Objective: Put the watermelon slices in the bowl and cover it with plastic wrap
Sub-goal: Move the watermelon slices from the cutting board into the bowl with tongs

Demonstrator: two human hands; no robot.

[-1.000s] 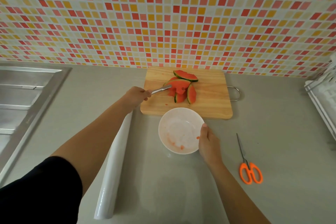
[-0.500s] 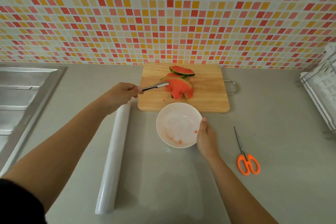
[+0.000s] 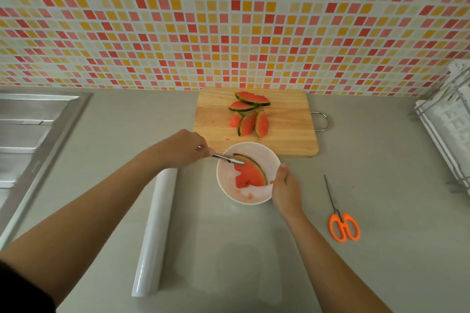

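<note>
Gripping tongs (image 3: 228, 158) in your left hand (image 3: 183, 148), fingers curled round them, tips on a slice (image 3: 250, 173) in the bowl (image 3: 222, 185); your right hand (image 3: 286, 188) clasps the rim, thumb on top.

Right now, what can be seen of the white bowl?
The white bowl is round, shallow, glossy, upright on the grey counter in front of the cutting board. One watermelon slice and red juice smears lie inside. The right hand holds its right rim; tongs in the left hand reach over its left rim.
</note>
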